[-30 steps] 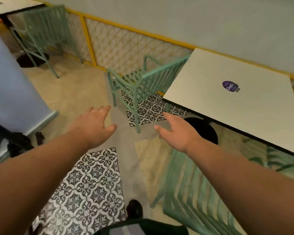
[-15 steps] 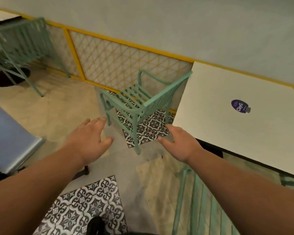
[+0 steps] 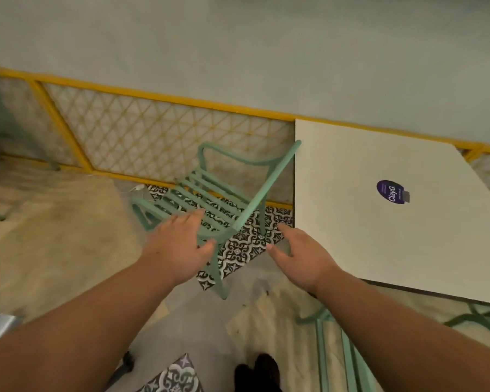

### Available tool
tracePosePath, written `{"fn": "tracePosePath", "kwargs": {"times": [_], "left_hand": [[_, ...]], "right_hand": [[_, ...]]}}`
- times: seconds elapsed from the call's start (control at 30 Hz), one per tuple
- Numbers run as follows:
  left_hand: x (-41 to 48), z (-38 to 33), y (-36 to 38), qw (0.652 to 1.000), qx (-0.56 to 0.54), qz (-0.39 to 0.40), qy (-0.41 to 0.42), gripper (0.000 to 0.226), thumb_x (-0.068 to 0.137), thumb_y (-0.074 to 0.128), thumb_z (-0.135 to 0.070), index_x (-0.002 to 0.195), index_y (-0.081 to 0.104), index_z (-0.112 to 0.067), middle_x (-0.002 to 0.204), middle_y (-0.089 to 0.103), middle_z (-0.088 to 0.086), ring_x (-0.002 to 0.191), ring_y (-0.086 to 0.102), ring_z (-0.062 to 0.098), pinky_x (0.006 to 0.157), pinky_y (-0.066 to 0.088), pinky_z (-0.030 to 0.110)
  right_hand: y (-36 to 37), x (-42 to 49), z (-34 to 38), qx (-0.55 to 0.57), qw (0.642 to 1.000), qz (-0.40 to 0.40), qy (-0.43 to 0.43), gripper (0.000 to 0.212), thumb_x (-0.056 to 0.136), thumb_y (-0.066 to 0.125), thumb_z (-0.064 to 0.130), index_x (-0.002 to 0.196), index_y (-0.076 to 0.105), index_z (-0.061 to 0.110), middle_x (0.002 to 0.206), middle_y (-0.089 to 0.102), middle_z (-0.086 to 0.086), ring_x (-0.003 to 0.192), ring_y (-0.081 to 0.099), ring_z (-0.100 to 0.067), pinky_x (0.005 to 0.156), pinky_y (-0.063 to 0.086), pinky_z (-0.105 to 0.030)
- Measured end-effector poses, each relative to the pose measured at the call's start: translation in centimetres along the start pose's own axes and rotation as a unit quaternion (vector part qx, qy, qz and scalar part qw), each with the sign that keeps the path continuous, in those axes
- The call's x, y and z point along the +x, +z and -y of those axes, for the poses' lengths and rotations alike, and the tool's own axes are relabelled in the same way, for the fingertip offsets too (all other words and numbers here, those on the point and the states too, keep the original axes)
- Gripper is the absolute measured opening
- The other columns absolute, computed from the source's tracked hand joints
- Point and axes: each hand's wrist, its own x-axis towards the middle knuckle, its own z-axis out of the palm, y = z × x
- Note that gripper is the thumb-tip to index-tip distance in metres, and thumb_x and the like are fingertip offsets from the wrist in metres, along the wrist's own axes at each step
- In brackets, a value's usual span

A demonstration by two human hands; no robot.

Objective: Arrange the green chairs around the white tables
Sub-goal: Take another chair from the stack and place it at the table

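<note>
Both hands reach out spread and empty, the left hand (image 3: pixel 178 247) over the near arm of a green chair (image 3: pixel 210 199) standing beside the white table (image 3: pixel 379 222), the right hand (image 3: pixel 300 256) between them, where a hasty pull could knock the backrest into the tabletop.

The light is soft and even, a little dim, with only weak shadows on the floor (image 3: pixel 68 236). Wide-angle lens bends the yellow railing (image 3: pixel 164 96). Everything looks slightly blurred, without glare.
</note>
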Motion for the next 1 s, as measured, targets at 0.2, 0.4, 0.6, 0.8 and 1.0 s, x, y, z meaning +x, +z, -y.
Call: {"fn": "tracePosePath", "kwargs": {"times": [0.2,0.4,0.6,0.8,1.0], "left_hand": [[6.3,-1.0,2.7,0.998,-0.030,0.017,-0.044,0.079,0.094,0.048,-0.057,0.161,0.020,-0.025,0.166,0.030,0.003,0.153,0.023,0.028,0.122,0.027,0.051],[10.2,0.4,7.0,0.994,-0.034,0.063,-0.078,0.088,0.087,0.051,-0.061,0.161,0.019,-0.028,0.165,0.032,0.001,0.152,0.025,0.028,0.121,0.030,0.051],[15.9,-1.5,10.5,0.994,-0.054,0.093,-0.009,0.087,0.085,0.057,-0.059,0.157,0.029,-0.019,0.155,0.045,0.006,0.141,0.040,0.029,0.115,0.038,0.047],[19.0,-3.8,13.0,0.986,-0.122,0.116,0.008,0.056,0.090,0.062,-0.040,0.138,0.046,-0.017,0.130,0.060,0.008,0.116,0.059,0.029,0.095,0.052,0.045],[20.2,-4.3,15.2,0.982,-0.171,0.086,-0.001,0.047,0.096,0.057,-0.013,0.142,0.047,-0.015,0.127,0.066,0.012,0.116,0.064,0.030,0.098,0.052,0.042]], "right_hand": [[-0.1,7.4,-2.3,-0.008,0.999,0.032,-0.016,0.074,0.098,0.049,0.060,0.160,0.030,0.024,0.164,0.036,-0.003,0.148,0.036,-0.021,0.119,0.030,-0.039],[1.4,13.3,-3.2,-0.014,0.998,0.056,-0.022,0.075,0.096,0.049,0.063,0.158,0.034,0.024,0.161,0.040,-0.003,0.145,0.039,-0.022,0.117,0.033,-0.038],[3.5,18.0,-2.6,0.014,0.999,0.027,-0.014,0.060,0.103,0.052,0.046,0.155,0.039,0.020,0.160,0.037,-0.008,0.145,0.038,-0.024,0.117,0.032,-0.036],[5.1,20.6,-2.5,-0.009,1.000,0.016,-0.014,0.056,0.109,0.040,0.035,0.160,0.028,0.014,0.171,0.011,-0.012,0.157,0.008,-0.028,0.122,0.007,-0.033],[5.3,23.4,-2.4,-0.063,0.996,0.045,-0.035,0.053,0.111,0.034,0.035,0.160,0.029,0.015,0.172,0.009,-0.011,0.157,0.000,-0.036,0.125,0.007,-0.043]]}}
